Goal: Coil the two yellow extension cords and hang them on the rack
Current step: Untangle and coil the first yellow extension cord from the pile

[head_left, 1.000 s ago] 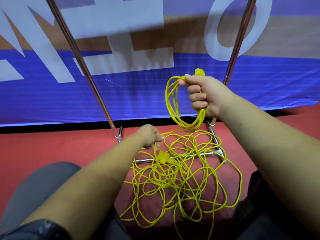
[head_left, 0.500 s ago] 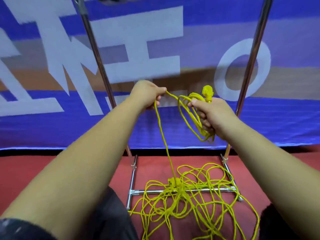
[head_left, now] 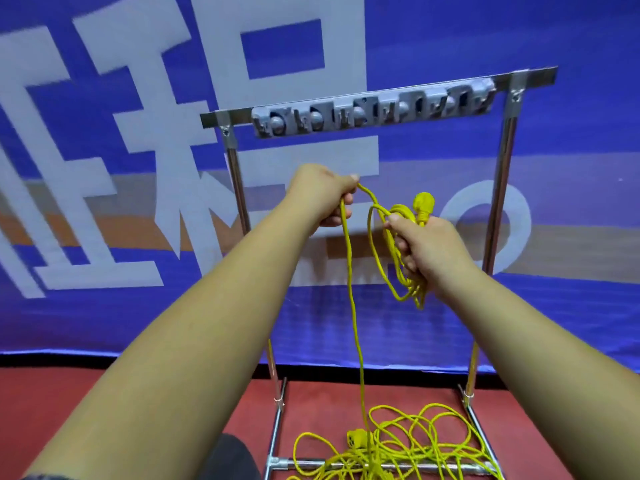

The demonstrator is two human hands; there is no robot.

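Head view: nearest, a loose tangle of yellow cord [head_left: 408,441] lies on the red floor [head_left: 104,410] across the rack's base bar [head_left: 311,464]. One strand rises to the left hand [head_left: 322,194], which grips it. Just beside, the right hand [head_left: 429,247] clutches a few hanging loops [head_left: 405,285], a plug [head_left: 423,204] sticking up. Beyond stand the rack's hook strip [head_left: 374,110] and a blue banner [head_left: 450,323].

The left hand [head_left: 325,195] left the pile [head_left: 398,445] and rose to the height of the right hand [head_left: 426,247], pulling one strand of cord [head_left: 353,306] up with it. The head tilted upward, and the rack's top bar [head_left: 377,109] came into view.
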